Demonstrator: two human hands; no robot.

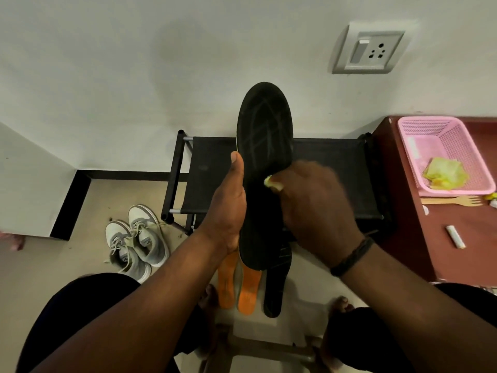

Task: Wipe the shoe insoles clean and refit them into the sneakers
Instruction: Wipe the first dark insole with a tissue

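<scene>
My right hand point(314, 208) motion-blurred, yellow cloth point(272, 182) mostly hidden under its fingers, insoles on floor point(248, 286) partly covered by my held insole point(262, 168)

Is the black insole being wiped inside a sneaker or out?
Out: the left hand holds the black insole upright in the air.

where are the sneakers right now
In the head view the grey-and-white sneakers sit side by side on the floor at lower left, just left of the black shoe rack.
</scene>
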